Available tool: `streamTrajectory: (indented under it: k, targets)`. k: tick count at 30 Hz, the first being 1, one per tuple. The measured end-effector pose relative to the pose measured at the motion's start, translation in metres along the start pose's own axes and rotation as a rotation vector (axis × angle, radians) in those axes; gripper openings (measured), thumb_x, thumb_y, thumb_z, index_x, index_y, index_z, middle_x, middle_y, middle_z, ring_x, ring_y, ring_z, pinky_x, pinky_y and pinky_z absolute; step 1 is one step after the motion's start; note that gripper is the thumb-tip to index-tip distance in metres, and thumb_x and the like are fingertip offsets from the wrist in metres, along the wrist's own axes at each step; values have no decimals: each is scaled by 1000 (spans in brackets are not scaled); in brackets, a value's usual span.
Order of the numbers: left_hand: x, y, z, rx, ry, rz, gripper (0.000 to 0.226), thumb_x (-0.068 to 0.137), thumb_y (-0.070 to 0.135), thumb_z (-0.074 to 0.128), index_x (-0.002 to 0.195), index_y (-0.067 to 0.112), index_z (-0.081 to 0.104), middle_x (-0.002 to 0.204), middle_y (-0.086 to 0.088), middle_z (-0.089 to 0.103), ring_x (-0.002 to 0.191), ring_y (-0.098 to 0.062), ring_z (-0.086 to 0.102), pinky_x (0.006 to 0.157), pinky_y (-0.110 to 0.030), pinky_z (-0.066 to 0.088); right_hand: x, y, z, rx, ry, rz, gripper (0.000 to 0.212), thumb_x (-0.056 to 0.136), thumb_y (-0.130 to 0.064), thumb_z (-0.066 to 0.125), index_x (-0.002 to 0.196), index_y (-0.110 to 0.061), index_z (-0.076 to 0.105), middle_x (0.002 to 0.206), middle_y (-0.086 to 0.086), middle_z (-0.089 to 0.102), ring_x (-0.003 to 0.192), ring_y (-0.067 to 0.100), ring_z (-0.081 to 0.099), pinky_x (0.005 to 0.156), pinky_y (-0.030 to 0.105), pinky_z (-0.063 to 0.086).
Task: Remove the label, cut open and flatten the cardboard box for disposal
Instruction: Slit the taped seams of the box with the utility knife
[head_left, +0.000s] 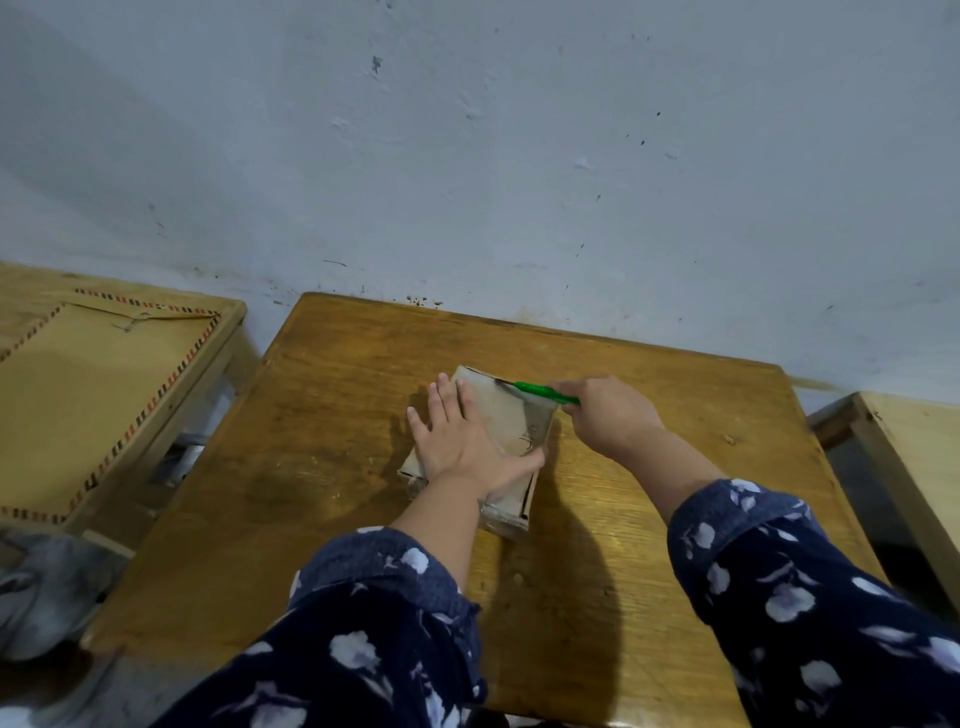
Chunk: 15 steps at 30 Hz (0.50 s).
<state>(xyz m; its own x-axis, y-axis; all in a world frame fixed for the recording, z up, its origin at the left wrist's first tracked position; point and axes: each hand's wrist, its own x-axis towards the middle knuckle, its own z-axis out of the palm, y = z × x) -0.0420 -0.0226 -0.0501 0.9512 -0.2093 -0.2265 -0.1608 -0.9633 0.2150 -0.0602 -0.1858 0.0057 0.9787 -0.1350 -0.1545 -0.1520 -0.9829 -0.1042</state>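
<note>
A small, worn cardboard box (511, 423) lies flat-side up in the middle of a wooden table (332, 415). Dark handwriting shows on its top face. My left hand (460, 441) presses flat on the box's left half, fingers spread and pointing away from me. My right hand (608, 415) grips a green-handled cutter (545, 392). Its dark blade tip rests on the box's far edge near the far corner. Both arms wear dark blue flowered sleeves.
A second wooden table (98, 384) with a patterned border stands to the left, across a narrow gap. Part of another pale wooden surface (914, 467) shows at the right edge. A blue-grey wall (467, 156) rises right behind the tables.
</note>
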Motion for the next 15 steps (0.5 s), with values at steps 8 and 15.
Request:
streamTrajectory:
  k: [8, 15]
  targets:
    - [0, 0, 0, 22, 2, -3, 142, 50, 101, 23, 149, 7, -15, 158, -15, -20, 145, -30, -18, 116, -57, -3, -26, 30, -3, 30, -26, 106, 40, 98, -23, 43, 136, -36, 47, 104, 3, 65, 73, 18, 59, 57, 31, 51]
    - [2, 1, 0, 53, -14, 4, 141, 51, 101, 22, 149, 8, -17, 157, -16, -21, 145, -32, -18, 117, -55, -1, -45, 49, -8, 116, -30, 132, 40, 97, -25, 45, 135, -35, 48, 92, -1, 61, 68, 16, 58, 57, 31, 52]
